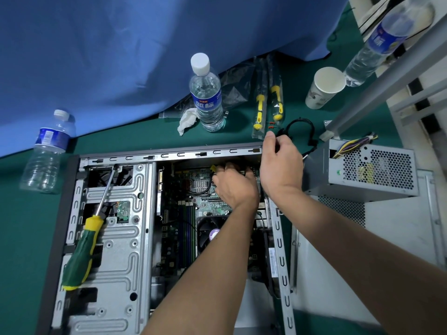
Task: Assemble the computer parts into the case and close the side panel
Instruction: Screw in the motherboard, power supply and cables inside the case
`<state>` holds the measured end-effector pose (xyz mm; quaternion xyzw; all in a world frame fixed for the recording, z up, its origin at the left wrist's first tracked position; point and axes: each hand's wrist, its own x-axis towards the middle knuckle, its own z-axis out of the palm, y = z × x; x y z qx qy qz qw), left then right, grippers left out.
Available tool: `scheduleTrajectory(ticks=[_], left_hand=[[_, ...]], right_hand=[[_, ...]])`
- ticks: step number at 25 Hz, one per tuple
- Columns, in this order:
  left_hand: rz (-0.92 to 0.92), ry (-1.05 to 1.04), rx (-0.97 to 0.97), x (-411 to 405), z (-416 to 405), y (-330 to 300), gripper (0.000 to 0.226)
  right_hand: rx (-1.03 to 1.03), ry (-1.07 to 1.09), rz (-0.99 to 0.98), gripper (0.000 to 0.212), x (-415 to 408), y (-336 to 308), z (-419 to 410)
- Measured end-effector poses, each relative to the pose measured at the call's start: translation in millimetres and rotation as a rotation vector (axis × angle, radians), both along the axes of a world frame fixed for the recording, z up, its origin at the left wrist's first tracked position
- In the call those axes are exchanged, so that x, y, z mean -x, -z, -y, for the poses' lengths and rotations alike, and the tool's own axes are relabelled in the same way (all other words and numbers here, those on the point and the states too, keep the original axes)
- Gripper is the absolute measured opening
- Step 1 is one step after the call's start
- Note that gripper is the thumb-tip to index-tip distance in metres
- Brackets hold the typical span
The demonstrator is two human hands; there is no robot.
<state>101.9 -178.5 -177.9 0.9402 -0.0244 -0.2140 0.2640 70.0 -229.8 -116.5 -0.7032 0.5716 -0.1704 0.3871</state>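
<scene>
Both arms reach into the open case [154,156] lying on the green worktop [21,238]. Left hand [233,187] presses downturned fingers onto the motherboard [193,204]; whether they hold anything cannot be told. Right hand [280,163] curls over the case's far corner.

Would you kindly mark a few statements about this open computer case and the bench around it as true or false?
1. The green-and-yellow screwdriver lies on the case's drive cage. True.
2. The power supply is mounted inside the case. False: it sits outside, to the case's right.
3. The left hand reaches down to the motherboard. True.
4. The paper cup lies tipped over. False: it stands upright.
5. The right hand holds a water bottle. False: it is at the case's top right corner.
</scene>
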Motion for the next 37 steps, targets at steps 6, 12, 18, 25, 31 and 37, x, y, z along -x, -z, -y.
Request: scheduleTrajectory(ticks=[6, 12, 18, 25, 31, 37], left_hand=[[0.017, -0.018, 0.038, 4, -3, -2, 0.036], [-0.027, -0.070, 0.047, -1, -2, 2, 0.027], [-0.081, -0.121, 0.005, -4, 5, -3, 0.022], [-0.070, -0.085, 0.000, -1, 1, -7, 0.028], [-0.060, -0.050, 0.034, -3, 2, -10, 0.025], [-0.115, -0.138, 0.064, -2, 1, -9, 0.033]], right_hand=[[0.001, -0.002, -0.004, 0.039, 0, 0, -1], [-0.010, -0.002, -0.006, 0.038, 0, 0, 0], [-0.017, 0.007, -0.008, 0.037, 0, -1, -1], [-0.017, -0.008, -0.017, 0.038, -1, -4, -2], [-0.030, -0.009, -0.020, 0.038, -1, -4, -2], [-0.040, -0.006, -0.012, 0.038, 0, -6, -2]])
